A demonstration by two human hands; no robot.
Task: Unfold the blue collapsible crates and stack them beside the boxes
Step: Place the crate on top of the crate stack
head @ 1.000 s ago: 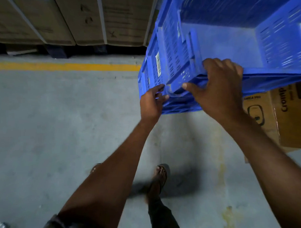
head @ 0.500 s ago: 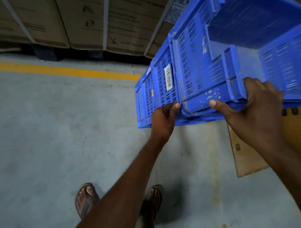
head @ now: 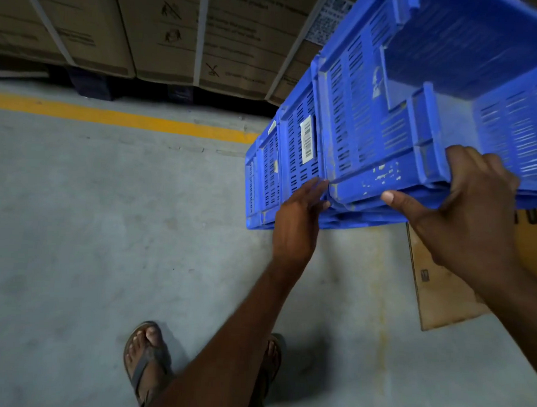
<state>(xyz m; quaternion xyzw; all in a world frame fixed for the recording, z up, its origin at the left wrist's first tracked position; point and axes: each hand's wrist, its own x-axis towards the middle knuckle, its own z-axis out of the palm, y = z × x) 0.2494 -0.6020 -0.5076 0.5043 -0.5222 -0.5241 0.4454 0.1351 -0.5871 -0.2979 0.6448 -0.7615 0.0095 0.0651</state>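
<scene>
An unfolded blue crate (head: 370, 137) with slotted walls sits tilted on top of other blue crates (head: 296, 155), which stand on the floor at the right; one of those carries a barcode label. My left hand (head: 297, 222) holds the top crate's near left corner, fingers along its side and thumb on the front. My right hand (head: 461, 216) grips the near rim, fingers hooked inside and thumb on the outer face. The crates' right part runs out of view.
Strapped cardboard boxes (head: 163, 32) stand on a dark pallet (head: 88, 84) along the back, behind a yellow floor line (head: 112, 117). A brown carton (head: 440, 294) lies at the right under my right arm. My sandalled foot (head: 146, 357) stands on grey concrete.
The top crate and both hands have shifted right and lower in view, and the crate now tilts more. My feet have stepped forward toward the stack. Both holds are unchanged.
</scene>
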